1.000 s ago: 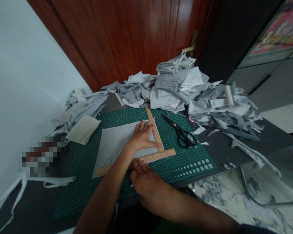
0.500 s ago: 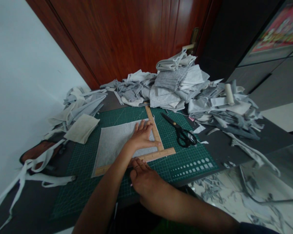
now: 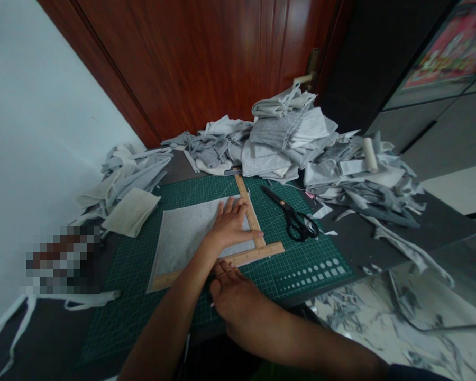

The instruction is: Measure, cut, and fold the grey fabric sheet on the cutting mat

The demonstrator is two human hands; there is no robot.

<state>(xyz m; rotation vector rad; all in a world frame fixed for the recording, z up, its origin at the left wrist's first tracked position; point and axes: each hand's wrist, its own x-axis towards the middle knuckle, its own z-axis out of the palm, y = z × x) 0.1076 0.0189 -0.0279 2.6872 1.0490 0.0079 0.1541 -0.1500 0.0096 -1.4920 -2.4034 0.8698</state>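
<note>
Spread flat, my left hand [image 3: 232,225] presses on a grey fabric piece [image 3: 182,225], its thumb and fingertips reaching the upright arm of a wooden ruler [image 3: 249,211]. A second wooden ruler [image 3: 257,255] runs along the fabric's near edge and meets the first near the lower right corner. My right hand [image 3: 234,288] is curled just below this near ruler, under my left wrist. Its fingers are closed, and what they grip is hidden; only a small pale tip shows at the hand's left side. Black scissors [image 3: 291,214] lie to the right of the rulers.
A green cutting mat [image 3: 301,254] covers the middle of the dark table [image 3: 432,233]. Grey fabric heaps [image 3: 277,137] line the back and both sides. A folded beige cloth [image 3: 131,211] lies at the left. Scraps [image 3: 345,312] litter the floor at right.
The view has shifted slightly. Both hands, the rulers and the fabric keep nearly the same places relative to each other.
</note>
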